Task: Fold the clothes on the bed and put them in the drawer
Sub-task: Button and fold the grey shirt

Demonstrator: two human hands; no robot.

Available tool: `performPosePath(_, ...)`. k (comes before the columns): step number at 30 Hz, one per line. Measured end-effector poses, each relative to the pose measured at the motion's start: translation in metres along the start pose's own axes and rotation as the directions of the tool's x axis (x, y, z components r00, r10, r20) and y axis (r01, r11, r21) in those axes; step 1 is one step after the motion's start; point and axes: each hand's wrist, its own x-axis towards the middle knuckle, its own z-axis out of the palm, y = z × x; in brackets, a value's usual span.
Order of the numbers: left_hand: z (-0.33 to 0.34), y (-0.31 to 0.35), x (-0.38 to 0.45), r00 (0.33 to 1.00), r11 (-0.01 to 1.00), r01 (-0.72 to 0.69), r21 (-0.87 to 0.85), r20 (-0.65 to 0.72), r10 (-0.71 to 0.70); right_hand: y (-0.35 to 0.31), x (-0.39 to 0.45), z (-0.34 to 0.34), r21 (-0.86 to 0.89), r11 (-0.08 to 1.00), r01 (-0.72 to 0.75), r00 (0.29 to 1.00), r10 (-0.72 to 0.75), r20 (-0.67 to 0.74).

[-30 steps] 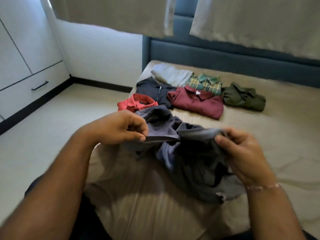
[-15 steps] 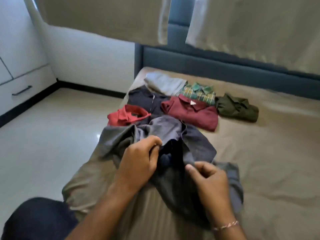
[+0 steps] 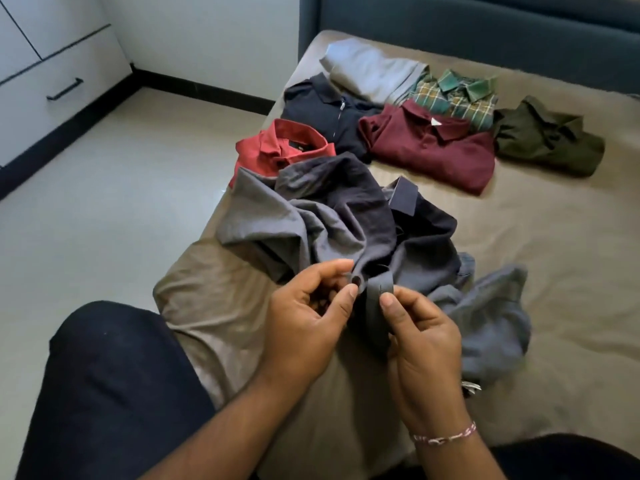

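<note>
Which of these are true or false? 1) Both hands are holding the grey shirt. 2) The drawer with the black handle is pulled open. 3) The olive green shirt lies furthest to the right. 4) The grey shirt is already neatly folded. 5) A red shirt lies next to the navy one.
1) True: the left hand and right hand pinch the grey shirt near a button.
2) False: the drawer is closed.
3) True: the olive green shirt lies at the right end of the row.
4) False: it lies crumpled on the bed.
5) True: the red shirt lies beside the navy shirt.
</note>
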Motion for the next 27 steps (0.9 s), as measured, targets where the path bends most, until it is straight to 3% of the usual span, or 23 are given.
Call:
performPosePath(8,0.0074,-0.0003,-0.0055,0.998,0.999,-0.041,-0.015,0.047,0.041,-0.0026,-0.006,0.0038,0.018,0.999,0.045,0.997,-0.044,-0.064)
performPosePath(17,0.0098,-0.0007,-0.0089,0.998,0.999,-0.029,-0.039,0.063,0.031,-0.0019,-0.0071,-0.0003,-0.01,0.997,0.071,0.997,-0.071,-0.041)
performPosePath(23,0.0073,0.0009,-0.008,0.998,0.999,-0.054,-0.005,0.043,0.054,0.0021,-0.0047,-0.0017,-0.037,0.995,0.096,0.994,-0.097,-0.043)
performPosePath(27,0.0074,0.0014,-0.0092,1.0,0.999,0.003,-0.034,-0.008,-0.003,0.0034,-0.0014,-0.0039,-0.062,0.989,0.136,0.99,-0.138,-0.034)
